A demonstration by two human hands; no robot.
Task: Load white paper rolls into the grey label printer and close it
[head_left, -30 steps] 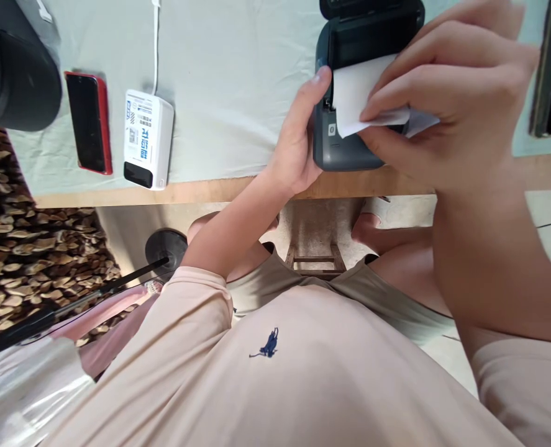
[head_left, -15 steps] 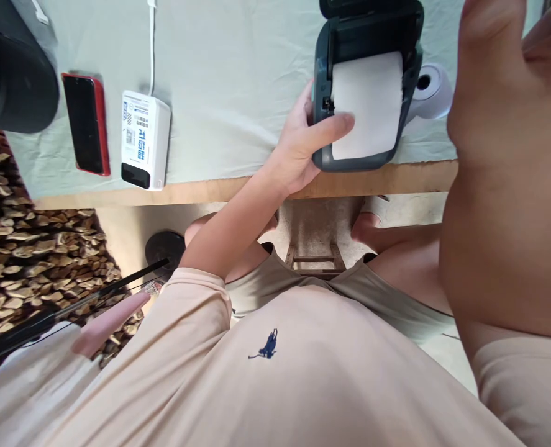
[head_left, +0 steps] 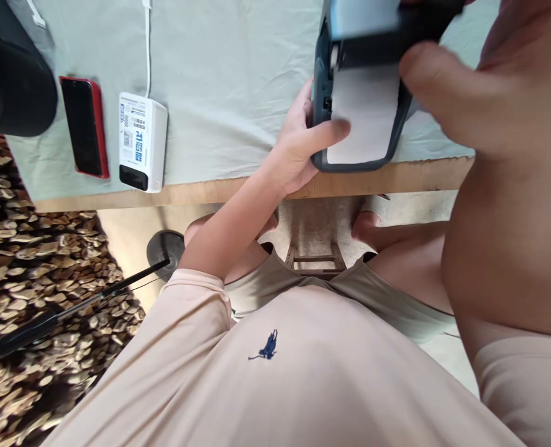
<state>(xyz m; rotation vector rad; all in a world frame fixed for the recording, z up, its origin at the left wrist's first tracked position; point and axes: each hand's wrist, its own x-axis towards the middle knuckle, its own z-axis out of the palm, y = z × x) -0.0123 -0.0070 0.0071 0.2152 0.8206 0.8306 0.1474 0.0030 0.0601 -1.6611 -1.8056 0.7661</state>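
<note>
A dark blue-grey portable label printer (head_left: pixel 324 124) stands at the table's front edge with its compartment open. Inside lies a white paper roll (head_left: pixel 363 118). My left hand (head_left: pixel 298 143) grips the printer's left side, its thumb resting over the paper. At the upper right, my right hand (head_left: pixel 461 93) holds the black lid (head_left: pixel 373 46), thumb on the near side and fingers mostly hidden behind. The lid is partly lowered over the far part of the roll and is smeared by motion.
On the left of the cloth-covered table (head_left: pixel 219 112) are a red-cased phone (head_left: pixel 83 124), a white power bank (head_left: pixel 141 143) with a cable (head_left: pixel 148 56), and a black rounded case (head_left: pixel 14 74). Below are a stand (head_left: pixel 166 254) and stacked firewood (head_left: pixel 9 261).
My right hand has come in from the right and taken hold of the lid, swinging it down toward the roll. A person's arm at lower left has gone from view.
</note>
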